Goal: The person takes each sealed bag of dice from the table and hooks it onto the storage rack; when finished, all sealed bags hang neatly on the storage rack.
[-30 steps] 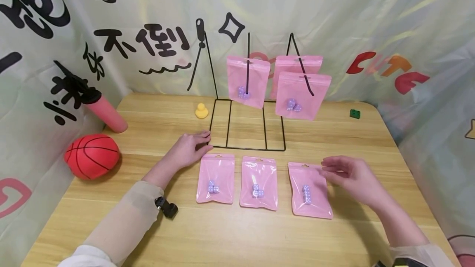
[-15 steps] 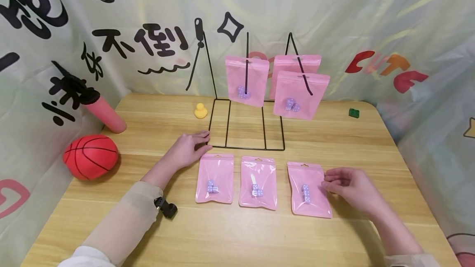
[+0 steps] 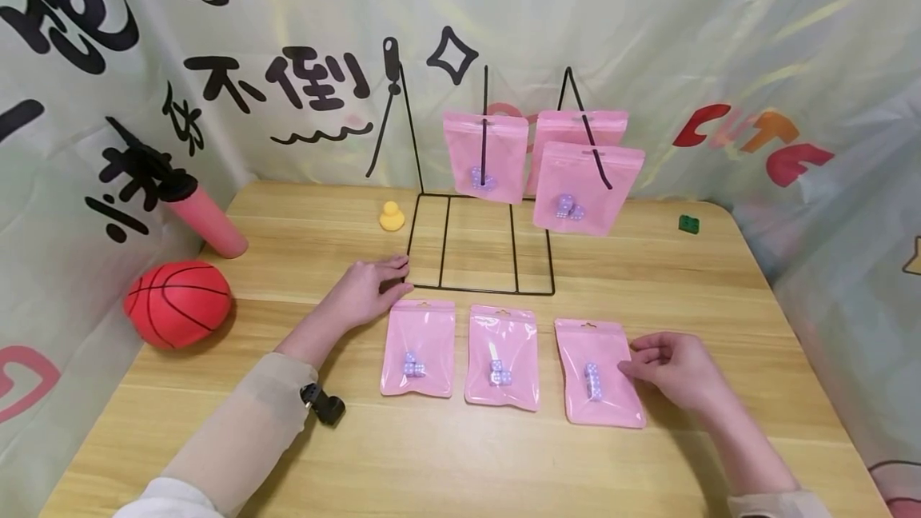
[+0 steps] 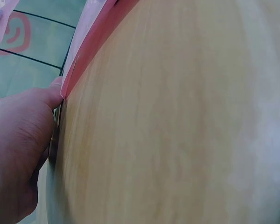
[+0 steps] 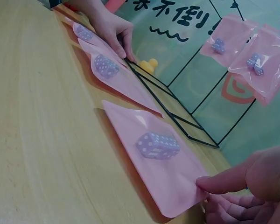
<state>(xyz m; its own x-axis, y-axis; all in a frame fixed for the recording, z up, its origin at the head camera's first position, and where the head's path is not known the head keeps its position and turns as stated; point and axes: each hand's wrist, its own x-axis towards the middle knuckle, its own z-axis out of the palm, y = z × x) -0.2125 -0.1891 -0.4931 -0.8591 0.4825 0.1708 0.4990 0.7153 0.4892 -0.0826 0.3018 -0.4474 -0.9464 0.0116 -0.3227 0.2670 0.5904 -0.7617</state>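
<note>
Hands [image 3: 676,370] flank three flat pink bags [image 3: 501,342].

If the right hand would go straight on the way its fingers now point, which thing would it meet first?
The right hand would most likely meet the rightmost pink bag lying on the table; the thumb seems to touch that bag's edge.

The pink bag [image 3: 608,366] is glossy, with a hang hole at its far end and a straight row of lilac dice [image 3: 593,383] inside; it lies slightly turned, in front of the rack [image 3: 478,290] and off to its right. The rack is black wire and stands upright (its base is a flat grid), one hung bag [image 3: 505,157] on its middle arm, two more [image 3: 584,174] on its right arm.
</note>
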